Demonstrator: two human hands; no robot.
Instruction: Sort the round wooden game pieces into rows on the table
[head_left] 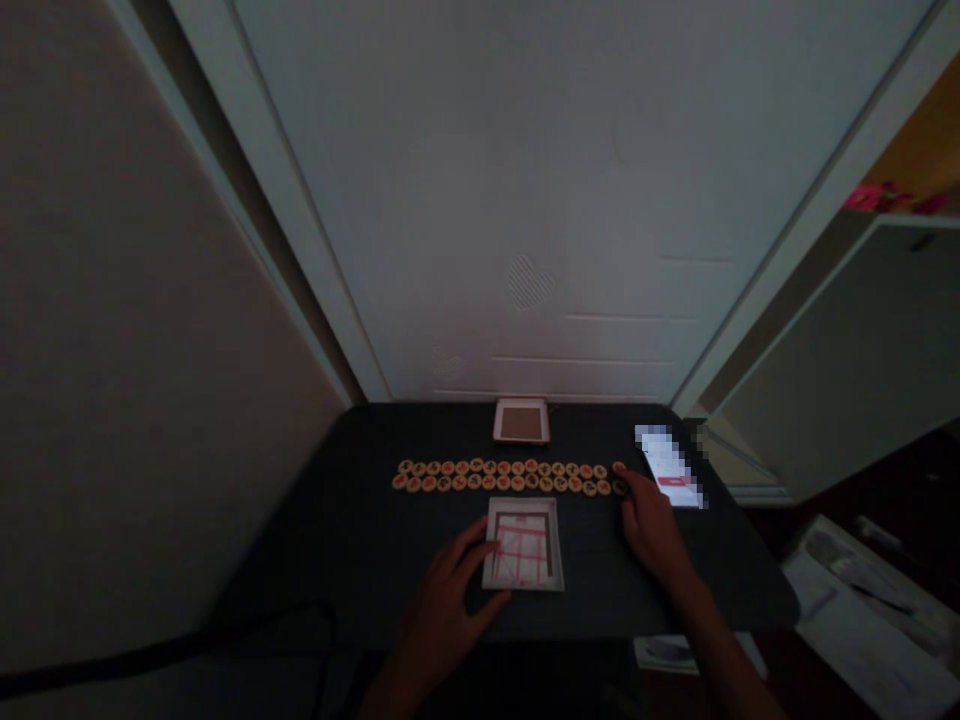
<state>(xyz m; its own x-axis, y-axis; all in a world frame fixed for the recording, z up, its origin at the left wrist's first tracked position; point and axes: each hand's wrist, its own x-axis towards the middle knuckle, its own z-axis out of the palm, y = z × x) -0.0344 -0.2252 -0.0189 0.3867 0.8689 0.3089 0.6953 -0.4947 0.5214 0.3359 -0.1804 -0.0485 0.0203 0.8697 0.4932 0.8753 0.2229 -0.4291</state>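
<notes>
Two long rows of round wooden Chinese chess pieces (503, 467), marked in red or black, run across the dark table. At their right end, my right hand (651, 525) has its fingertips on a red-marked chess piece (619, 467); another piece lies partly hidden under the fingers. Nearer to me is a white square box (556, 575) with a folded sheet of red-lined paper (523, 550) inside. My left hand (450, 610) grips the box's left side, its fingers over the rim and its thumb at the near left corner.
A lid-like square tray (521, 400) lies behind the rows, close to the white panel (465, 200). To the right rests a lit phone (671, 468). The dark table (330, 540) has rounded corners. White boxes (870, 600) stand on the floor at right; a dark cable (165, 655) hangs at left.
</notes>
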